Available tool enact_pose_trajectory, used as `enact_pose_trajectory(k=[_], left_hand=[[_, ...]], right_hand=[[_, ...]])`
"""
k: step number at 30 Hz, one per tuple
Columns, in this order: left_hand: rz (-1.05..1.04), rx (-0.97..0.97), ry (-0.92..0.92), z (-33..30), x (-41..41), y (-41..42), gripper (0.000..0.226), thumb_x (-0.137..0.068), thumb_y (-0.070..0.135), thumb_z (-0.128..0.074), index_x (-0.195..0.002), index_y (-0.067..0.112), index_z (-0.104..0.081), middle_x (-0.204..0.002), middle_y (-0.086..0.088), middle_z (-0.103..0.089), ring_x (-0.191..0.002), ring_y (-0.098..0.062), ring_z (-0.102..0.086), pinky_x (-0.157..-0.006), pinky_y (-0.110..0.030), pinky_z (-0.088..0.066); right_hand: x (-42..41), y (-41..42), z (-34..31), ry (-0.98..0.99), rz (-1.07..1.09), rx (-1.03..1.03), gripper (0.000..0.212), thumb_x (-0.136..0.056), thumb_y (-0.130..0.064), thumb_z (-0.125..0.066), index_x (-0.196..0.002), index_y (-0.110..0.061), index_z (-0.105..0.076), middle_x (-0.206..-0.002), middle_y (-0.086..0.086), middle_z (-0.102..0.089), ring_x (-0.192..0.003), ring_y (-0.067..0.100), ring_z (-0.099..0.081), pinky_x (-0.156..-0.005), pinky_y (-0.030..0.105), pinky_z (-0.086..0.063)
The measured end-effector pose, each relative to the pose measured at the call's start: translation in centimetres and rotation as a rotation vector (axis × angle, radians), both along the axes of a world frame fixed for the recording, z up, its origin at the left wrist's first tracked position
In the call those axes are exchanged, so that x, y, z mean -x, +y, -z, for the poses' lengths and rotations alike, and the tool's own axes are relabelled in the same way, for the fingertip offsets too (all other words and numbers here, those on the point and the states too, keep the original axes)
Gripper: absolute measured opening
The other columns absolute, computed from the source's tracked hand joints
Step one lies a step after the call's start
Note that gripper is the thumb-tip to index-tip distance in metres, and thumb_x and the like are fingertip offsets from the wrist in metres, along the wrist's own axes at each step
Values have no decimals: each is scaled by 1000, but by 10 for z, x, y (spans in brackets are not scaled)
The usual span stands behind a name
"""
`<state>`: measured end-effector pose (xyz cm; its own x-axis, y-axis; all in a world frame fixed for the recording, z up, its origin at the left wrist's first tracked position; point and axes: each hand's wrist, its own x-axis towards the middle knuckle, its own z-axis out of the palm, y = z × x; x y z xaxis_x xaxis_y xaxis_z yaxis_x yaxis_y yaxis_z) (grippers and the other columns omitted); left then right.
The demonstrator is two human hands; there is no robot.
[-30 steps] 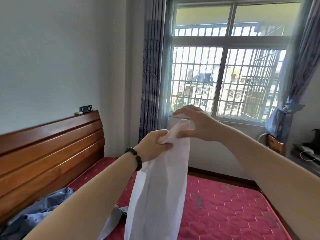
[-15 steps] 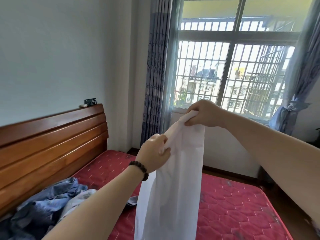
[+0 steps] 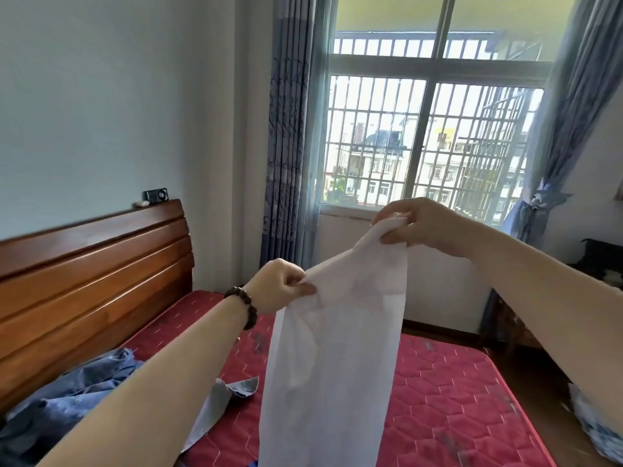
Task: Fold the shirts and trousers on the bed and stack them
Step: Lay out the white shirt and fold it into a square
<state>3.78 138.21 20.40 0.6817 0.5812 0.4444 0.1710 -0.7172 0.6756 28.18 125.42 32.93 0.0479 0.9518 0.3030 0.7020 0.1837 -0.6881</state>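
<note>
A white garment (image 3: 332, 358) hangs in the air in front of me above the red mattress (image 3: 448, 396). My left hand (image 3: 281, 286), with a dark bead bracelet on the wrist, pinches its upper left edge. Higher and further right, my right hand (image 3: 414, 225) grips the upper right corner. The cloth is stretched slanting between the two hands and drops down out of the frame. A heap of blue denim clothes (image 3: 64, 399) lies on the bed at the lower left, partly behind my left forearm. A grey-blue piece of cloth (image 3: 219, 402) lies beside it.
A wooden headboard (image 3: 91, 274) runs along the left, with a small black device (image 3: 155, 195) on top. A barred window (image 3: 428, 143) with blue curtains (image 3: 286, 136) fills the far wall. Dark furniture (image 3: 603, 264) stands at the right, and crumpled cloth (image 3: 593, 423) lies at the lower right edge.
My hands have drawn further apart, the right one going right and the left one lower, spreading the top edge of the white garment. The view has shifted a little.
</note>
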Motion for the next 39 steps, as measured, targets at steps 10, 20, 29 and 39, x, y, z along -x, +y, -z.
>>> enact_pose_trajectory(k=[10,20,29,39], left_hand=[[-19,99,-249,5,-1,-5,32,-87,26,-70,-67,2,-65,-59,-5,-47,-56,-10,-41,-54,-23,-35],[0,104,103,43,23,12,33,-87,23,-70,-60,5,-61,-52,12,-48,-46,0,-41,-51,-11,-35],[101,277,66,98,-14,0,27,-79,26,-78,-88,1,-73,-89,-11,-73,-83,-25,-70,-77,-43,-58],[176,444,130,156,-72,-33,30,-78,25,-79,-76,-3,-69,-78,-7,-71,-66,-14,-66,-66,-32,-59]], right_hand=[[28,15,85,796,73,-6,34,-53,-21,-90,-82,-13,-76,-89,10,-73,-78,25,-70,-63,33,-56],[28,25,12,153,134,-30,47,-66,-37,-84,-106,-16,-70,-99,2,-73,-89,15,-71,-72,29,-59],[26,2,13,247,308,-109,33,-69,-40,-82,-96,-23,-70,-90,-5,-73,-75,6,-71,-57,21,-55],[-14,-73,12,356,242,-54,54,-67,-41,-78,-114,-15,-70,-113,6,-70,-102,20,-68,-75,29,-57]])
